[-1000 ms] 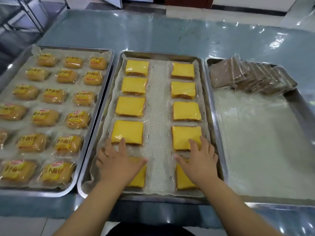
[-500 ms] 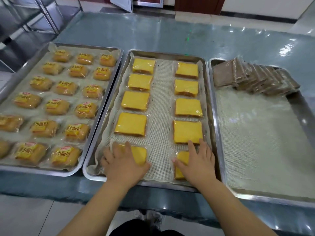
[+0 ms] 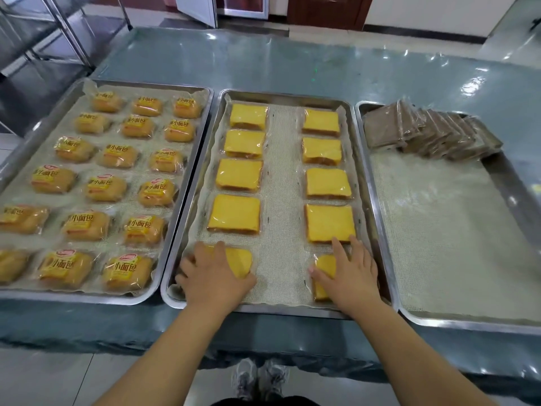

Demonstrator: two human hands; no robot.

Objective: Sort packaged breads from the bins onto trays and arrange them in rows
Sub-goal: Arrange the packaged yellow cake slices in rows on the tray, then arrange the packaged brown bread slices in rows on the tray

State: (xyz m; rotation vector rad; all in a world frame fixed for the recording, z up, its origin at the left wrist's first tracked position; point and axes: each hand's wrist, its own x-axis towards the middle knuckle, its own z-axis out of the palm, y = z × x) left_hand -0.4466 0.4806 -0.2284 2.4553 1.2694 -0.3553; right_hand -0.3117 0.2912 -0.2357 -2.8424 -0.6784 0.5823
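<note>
The middle steel tray holds yellow sliced breads in clear wrap, laid in two columns on a white liner. My left hand lies flat, fingers spread, on the nearest bread of the left column. My right hand lies flat on the nearest bread of the right column. Both breads are mostly hidden under my palms. The bread above each, left and right, lies just beyond my fingertips.
The left tray is filled with rows of labelled wrapped buns. The right tray has a leaning stack of brown wrapped slices at its far end and a bare liner nearer me. All sit on a blue-grey table.
The camera has pulled back and tilted up, showing more table and floor. Both hands stay pressed flat on the nearest two yellow breads, which sit nearly where they were.
</note>
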